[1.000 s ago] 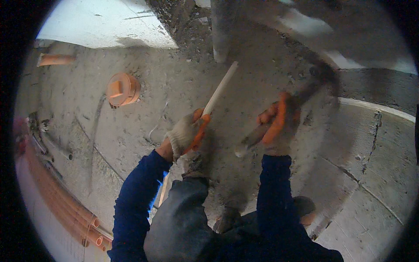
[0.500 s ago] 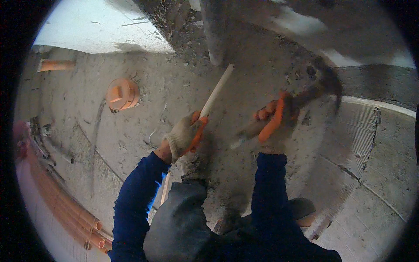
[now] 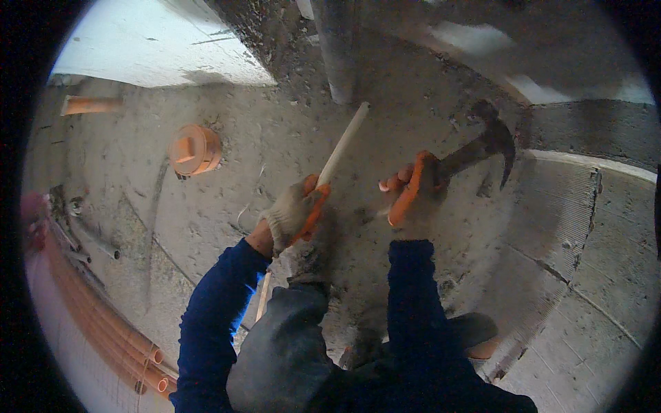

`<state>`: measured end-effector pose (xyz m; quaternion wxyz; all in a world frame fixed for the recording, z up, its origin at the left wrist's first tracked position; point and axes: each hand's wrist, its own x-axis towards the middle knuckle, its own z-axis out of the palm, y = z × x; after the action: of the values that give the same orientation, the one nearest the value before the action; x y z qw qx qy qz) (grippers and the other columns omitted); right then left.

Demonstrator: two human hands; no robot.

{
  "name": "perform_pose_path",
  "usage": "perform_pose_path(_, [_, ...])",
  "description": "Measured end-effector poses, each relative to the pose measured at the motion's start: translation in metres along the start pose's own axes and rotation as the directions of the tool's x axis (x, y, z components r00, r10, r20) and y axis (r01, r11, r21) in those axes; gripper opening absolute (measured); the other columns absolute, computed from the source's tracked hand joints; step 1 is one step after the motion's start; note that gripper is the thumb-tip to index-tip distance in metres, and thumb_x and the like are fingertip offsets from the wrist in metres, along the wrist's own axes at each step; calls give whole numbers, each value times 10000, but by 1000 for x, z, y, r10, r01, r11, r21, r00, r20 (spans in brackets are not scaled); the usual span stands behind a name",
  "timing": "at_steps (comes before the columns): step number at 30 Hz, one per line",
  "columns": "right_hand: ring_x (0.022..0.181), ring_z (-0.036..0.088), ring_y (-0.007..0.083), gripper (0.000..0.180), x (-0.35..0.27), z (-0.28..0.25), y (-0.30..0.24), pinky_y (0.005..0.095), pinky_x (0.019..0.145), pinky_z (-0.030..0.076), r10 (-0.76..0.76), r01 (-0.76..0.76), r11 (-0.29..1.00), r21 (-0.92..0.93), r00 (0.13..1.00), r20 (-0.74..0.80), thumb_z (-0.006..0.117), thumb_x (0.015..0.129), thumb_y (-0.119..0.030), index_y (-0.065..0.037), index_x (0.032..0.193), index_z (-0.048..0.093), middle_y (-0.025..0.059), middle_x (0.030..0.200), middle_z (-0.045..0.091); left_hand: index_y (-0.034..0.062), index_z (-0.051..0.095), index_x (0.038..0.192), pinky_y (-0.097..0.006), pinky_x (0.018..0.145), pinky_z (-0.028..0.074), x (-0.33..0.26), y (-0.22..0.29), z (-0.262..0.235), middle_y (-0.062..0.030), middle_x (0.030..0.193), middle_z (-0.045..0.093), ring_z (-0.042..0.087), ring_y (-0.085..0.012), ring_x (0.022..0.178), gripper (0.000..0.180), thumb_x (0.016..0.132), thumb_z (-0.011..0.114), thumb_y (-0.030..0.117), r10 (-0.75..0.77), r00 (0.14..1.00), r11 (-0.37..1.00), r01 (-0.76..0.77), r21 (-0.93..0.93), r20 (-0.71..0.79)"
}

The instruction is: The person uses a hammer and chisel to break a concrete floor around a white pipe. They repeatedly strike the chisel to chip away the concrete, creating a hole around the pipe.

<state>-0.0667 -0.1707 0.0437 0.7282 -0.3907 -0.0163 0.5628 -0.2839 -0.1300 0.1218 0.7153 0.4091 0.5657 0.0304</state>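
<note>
My left hand, in a pale work glove with an orange palm, is closed around a light wooden stick. The stick slants up and away to the right, its far end in front of the foot of a grey pipe. A similar pale strip shows beneath my left forearm; whether it is the same stick cannot be told. To the right, my right hand, gloved alike, grips a claw hammer by its handle. The dark head points away to the right, apart from the stick.
Rough concrete floor spreads around, with an orange capped pipe end standing up at the left and a short orange pipe beyond it. Long orange pipes lie at the lower left. Grey blocks border the right side; a white panel stands at the far left.
My right hand has shifted slightly left with the hammer, whose head has come left toward the stick. My left hand and the stick have hardly moved.
</note>
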Motion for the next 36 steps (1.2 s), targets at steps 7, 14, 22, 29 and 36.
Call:
perform_pose_path(7, [619, 532, 214, 315, 2, -3, -12, 510, 667, 433, 424, -369, 739, -564, 905, -37, 579, 962, -421, -120, 1036, 522, -3, 758, 528, 122, 520, 1193, -286, 401, 399, 2, -2, 0, 23, 658, 485, 464, -95, 480, 336, 1035, 468, 415, 4, 1000, 998, -2, -58, 25])
perform_pose_path(14, [619, 547, 218, 287, 14, 0, 18, 423, 592, 418, 78, 45, 761, -647, 984, 159, 489, 999, -401, -120, 967, 542, 35, 742, 589, 142, 518, 1164, -294, 402, 397, 4, -4, -2, 22, 656, 482, 459, -99, 476, 298, 1028, 491, 406, -41, 999, 999, 41, -6, -1])
perform_pose_path(22, [404, 454, 163, 269, -16, -31, -5, 331, 377, 374, 397, -327, 521, -788, 911, -115, 661, 929, -337, -116, 977, 516, 44, 618, 496, 139, 497, 1305, -309, 452, 433, 19, -51, -28, -14, 676, 528, 519, -136, 526, 376, 1027, 487, 392, 104, 976, 967, -54, 248, -189])
perform_pose_path(29, [494, 431, 152, 301, -43, -67, -14, 345, 451, 359, 578, -598, 599, -533, 783, -228, 709, 902, -349, -138, 969, 503, 24, 661, 468, 120, 488, 1374, -508, 654, 525, -23, -67, 0, -218, 921, 701, 691, -414, 825, 406, 1006, 520, 288, 469, 865, 575, -146, 805, -178])
perform_pose_path(36, [475, 317, 119, 260, -48, -82, 2, 312, 450, 261, 571, -544, 729, -416, 818, -71, 657, 942, -337, -159, 910, 471, -16, 650, 391, 81, 513, 1310, -401, 532, 500, 22, -31, 0, -135, 740, 641, 624, -233, 557, 392, 1015, 517, 339, 228, 952, 826, -80, 558, -202])
